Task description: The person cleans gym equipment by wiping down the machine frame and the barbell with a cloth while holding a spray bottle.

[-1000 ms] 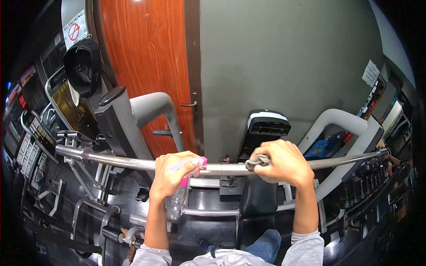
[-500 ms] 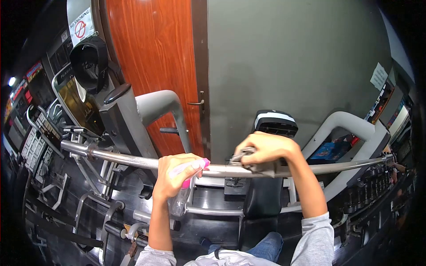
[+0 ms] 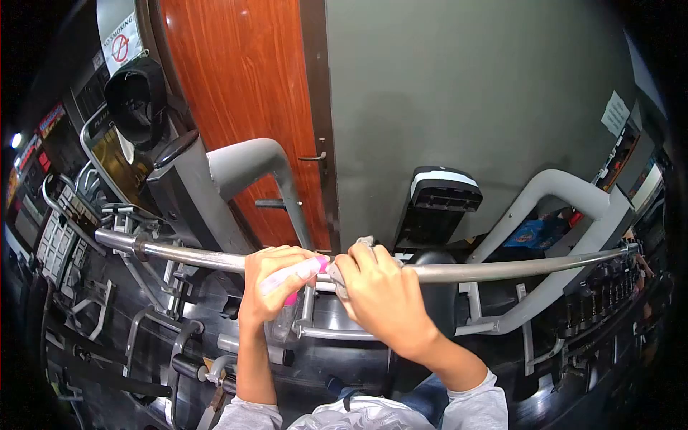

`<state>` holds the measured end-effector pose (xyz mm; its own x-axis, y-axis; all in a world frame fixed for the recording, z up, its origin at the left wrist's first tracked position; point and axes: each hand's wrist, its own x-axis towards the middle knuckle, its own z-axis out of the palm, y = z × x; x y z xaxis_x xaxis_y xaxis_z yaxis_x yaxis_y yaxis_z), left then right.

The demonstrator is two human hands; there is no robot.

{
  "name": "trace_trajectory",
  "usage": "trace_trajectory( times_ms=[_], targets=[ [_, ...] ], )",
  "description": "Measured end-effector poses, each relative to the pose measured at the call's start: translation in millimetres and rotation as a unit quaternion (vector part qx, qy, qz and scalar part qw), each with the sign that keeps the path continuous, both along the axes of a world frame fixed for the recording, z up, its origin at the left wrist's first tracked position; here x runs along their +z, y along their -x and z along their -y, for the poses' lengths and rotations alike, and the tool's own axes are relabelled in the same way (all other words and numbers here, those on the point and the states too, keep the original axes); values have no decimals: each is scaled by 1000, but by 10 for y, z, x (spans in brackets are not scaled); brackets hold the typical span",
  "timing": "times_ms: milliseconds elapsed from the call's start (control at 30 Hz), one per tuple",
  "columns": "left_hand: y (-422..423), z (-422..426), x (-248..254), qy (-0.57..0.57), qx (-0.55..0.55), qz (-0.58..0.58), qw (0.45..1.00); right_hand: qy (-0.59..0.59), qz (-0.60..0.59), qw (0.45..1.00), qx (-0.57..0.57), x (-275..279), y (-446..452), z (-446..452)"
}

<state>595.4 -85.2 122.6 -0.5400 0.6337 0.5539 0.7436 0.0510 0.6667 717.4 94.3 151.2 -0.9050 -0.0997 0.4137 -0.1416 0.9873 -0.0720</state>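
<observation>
My left hand (image 3: 266,288) grips a spray bottle (image 3: 284,320). At its three o'clock, my right hand (image 3: 380,290) clasps cloth (image 3: 338,279) against the bar (image 3: 502,272).

Bar (image 3: 502,271) is smooth shiny mtl, btl (image 3: 285,317) clear plastic, rag (image 3: 366,241) matt cloth, door (image 3: 236,93) glossy wood.

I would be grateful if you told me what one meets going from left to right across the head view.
No-smoking sign → left hand gripping a spray bottle → right hand with a grey cloth → white paper notice.
</observation>
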Motion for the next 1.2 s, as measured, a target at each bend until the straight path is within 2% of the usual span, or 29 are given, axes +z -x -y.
trace_trajectory(
  times_ms=[67,167,367,467,633,767,867,967,1067,1100,1167,1200],
  targets=[
    [-23,2,21,11,11,13,1000,73,-77,994,-1,-128,-77,10],
    [-27,-24,-12,-7,18,-15,1000,145,-85,986,14,-239,-351,-260],
    [-29,-9,-10,13,23,-12,1000,157,-191,966,-71,-589,-629,-458],
    [-21,-7,-6,15,22,-33,999,171,-275,940,-109,-853,-576,-399],
    [8,-19,-28,-11,2,-35,999,224,-342,912,-35,-1125,-87,86],
    [3,-2,-6,-3,-6,-81,997,211,-333,919,-16,-1209,6,178],
    [8,-9,-11,-6,-9,-101,995,171,-353,918,-51,-1366,-91,-73],
    [11,-14,-37,-4,1,-104,995,189,-363,904,-120,-1487,-300,-313],
    [-7,-15,-19,-4,5,-95,995,249,-409,858,-188,-1608,-362,-443],
    [2,-14,-22,-4,5,-94,996,249,-408,858,-188,-1623,-382,-420],
    [20,-10,-43,-4,2,-88,996,415,-385,802,-193,-1668,-402,-310],
    [9,-12,-43,-3,3,-88,996,450,-400,783,-159,-1687,-383,-258]
  ],
)
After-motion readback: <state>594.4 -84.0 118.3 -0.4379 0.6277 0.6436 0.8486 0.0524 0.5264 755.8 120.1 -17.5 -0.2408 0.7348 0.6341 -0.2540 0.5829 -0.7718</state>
